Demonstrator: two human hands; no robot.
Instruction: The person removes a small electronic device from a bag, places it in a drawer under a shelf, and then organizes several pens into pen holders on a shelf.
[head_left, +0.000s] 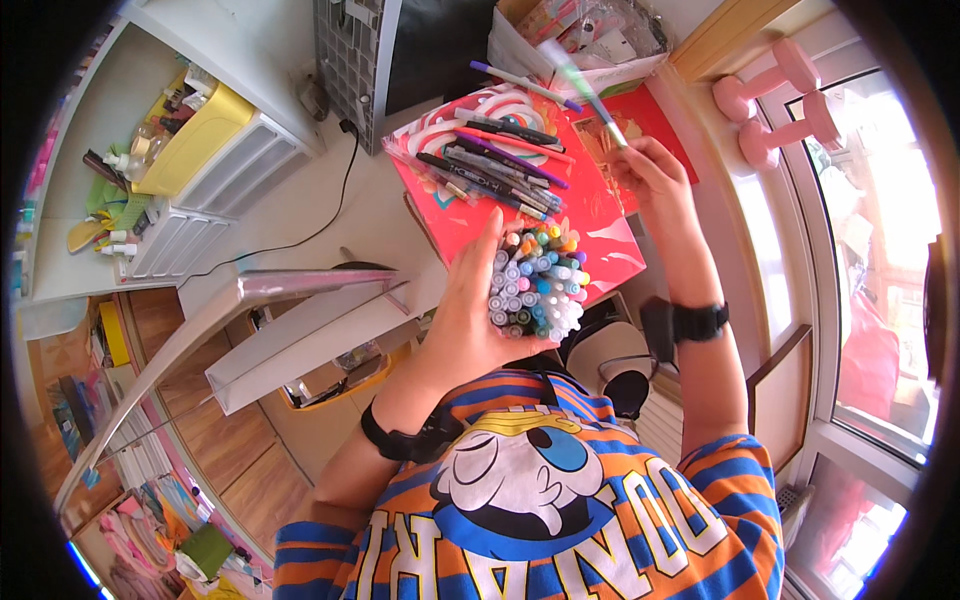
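Note:
My left hand (480, 300) is wrapped around a thick bundle of capped marker pens (536, 285), their ends pointing up at me. Whether a holder surrounds the bundle is hidden. Between the fingertips of my right hand (652, 172) is a single marker pen (589, 94), blurred at its far end. A pile of black, purple and red pens (499, 161) lies on a red box (604, 247) with a rainbow print, just beyond the bundle. One white pen with purple ends (525, 86) lies apart, farther back.
A carton of plastic-wrapped items (585, 37) stands behind the red box. Pink dumbbells (787, 97) rest on the right ledge by the window. A yellow bin (195, 142) tops white drawers (202, 217) at left. A black cable (330, 217) crosses the white desk; a metal-framed stand (247, 300) sits nearer.

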